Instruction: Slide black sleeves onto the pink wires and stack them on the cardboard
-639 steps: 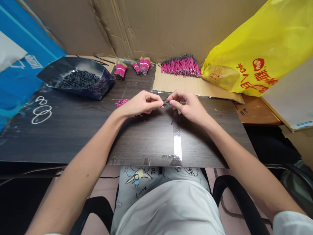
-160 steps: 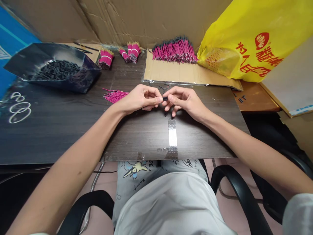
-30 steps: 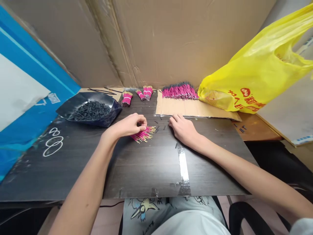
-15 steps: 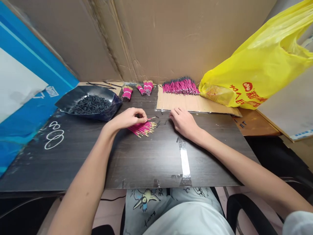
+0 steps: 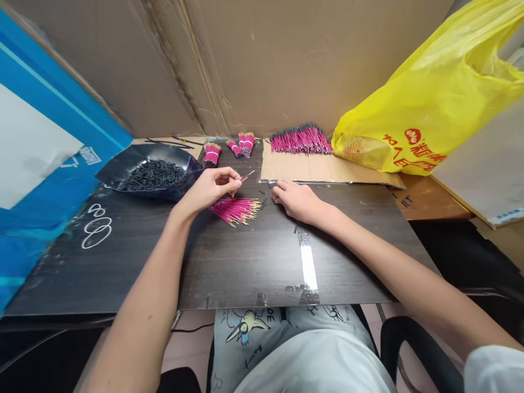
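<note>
My left hand [image 5: 216,184] pinches one pink wire [image 5: 247,176] with a gold-coloured tip, which points up and right. Below that hand a fanned pile of pink wires [image 5: 235,209] lies on the dark table, gold tips to the right. My right hand [image 5: 298,200] rests on the table to the right of the pile, fingers curled down and pressed together. Whatever its fingertips hold is hidden. Several short black tubes [image 5: 263,204] lie between that hand and the pile, and another black tube [image 5: 295,230] lies just below it.
A dark open bag [image 5: 153,176] of black tubes stands at the left, near white rings [image 5: 96,232]. Tied pink wire bundles [image 5: 212,155] sit at the back. Black-ended pink wires [image 5: 302,140] lie on cardboard [image 5: 303,167], beside a yellow plastic bag [image 5: 393,125].
My left hand has risen off the pile, lifting a single pink wire clear of it. My right hand has shifted slightly left, toward the black tubes.
</note>
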The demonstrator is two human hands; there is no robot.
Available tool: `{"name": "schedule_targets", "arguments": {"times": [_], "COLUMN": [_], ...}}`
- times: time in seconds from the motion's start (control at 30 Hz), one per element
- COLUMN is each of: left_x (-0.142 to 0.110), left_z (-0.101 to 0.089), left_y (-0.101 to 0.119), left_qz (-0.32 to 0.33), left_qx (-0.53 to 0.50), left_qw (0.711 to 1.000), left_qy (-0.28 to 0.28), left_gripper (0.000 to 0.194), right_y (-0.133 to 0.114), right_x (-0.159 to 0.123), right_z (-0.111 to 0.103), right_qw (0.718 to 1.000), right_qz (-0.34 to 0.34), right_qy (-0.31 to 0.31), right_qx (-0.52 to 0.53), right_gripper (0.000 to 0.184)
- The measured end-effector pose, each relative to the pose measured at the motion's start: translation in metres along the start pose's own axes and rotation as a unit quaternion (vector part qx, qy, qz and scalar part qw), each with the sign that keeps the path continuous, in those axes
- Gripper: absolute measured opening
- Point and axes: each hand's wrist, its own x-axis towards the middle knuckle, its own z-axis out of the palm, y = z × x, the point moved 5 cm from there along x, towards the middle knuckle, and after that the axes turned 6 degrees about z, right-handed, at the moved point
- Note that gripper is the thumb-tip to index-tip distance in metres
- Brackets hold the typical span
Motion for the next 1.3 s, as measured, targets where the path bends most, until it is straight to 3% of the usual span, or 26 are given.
{"name": "schedule_targets", "arguments": {"times": [0.2,0.3,0.47,0.73,0.83,0.93,1.03,1.13,1.3], "left_x": [0.005,0.006,0.006,0.001,-0.003,-0.008,-0.014,-0.018,-0.022], "left_z": [0.004,0.005,0.006,0.007,0.01,0.019,0.032,0.047,0.073], "left_y": [-0.006,-0.012,-0.017,-0.008,0.0,0.012,0.024,0.036,0.045], "left_qz": [-0.005,-0.009,-0.017,-0.015,-0.019,-0.024,-0.029,-0.031,-0.028], "left_qx": [-0.018,-0.027,-0.029,-0.053,-0.055,-0.065,-0.089,-0.118,-0.175], "left_qw": [1.0,1.0,0.999,0.998,0.998,0.994,0.985,0.974,0.95], "left_qy": [0.003,0.003,-0.001,-0.005,-0.027,-0.085,-0.143,-0.191,-0.256], "left_gripper": [0.027,0.028,0.03,0.029,0.027,0.027,0.028,0.027,0.027], "right_y": [-0.003,-0.011,-0.018,-0.019,-0.011,0.004,0.013,0.007,-0.017], "right_x": [0.008,0.02,0.029,0.023,0.015,-0.001,-0.018,-0.024,-0.021], "right_z": [-0.003,0.0,0.011,0.007,0.0,-0.015,-0.027,-0.028,-0.021], "right_qw": [0.996,0.995,0.998,1.0,0.999,0.97,0.906,0.852,0.839], "right_qz": [0.052,0.019,-0.003,-0.004,0.007,0.041,0.1,0.126,0.095], "right_qy": [0.03,0.026,0.001,-0.003,0.005,0.051,0.108,0.153,0.178], "right_qx": [0.063,0.098,0.07,-0.005,0.052,0.234,0.397,0.485,0.505], "right_gripper": [0.016,0.017,0.019,0.023,0.022,0.011,0.014,0.019,0.017]}}
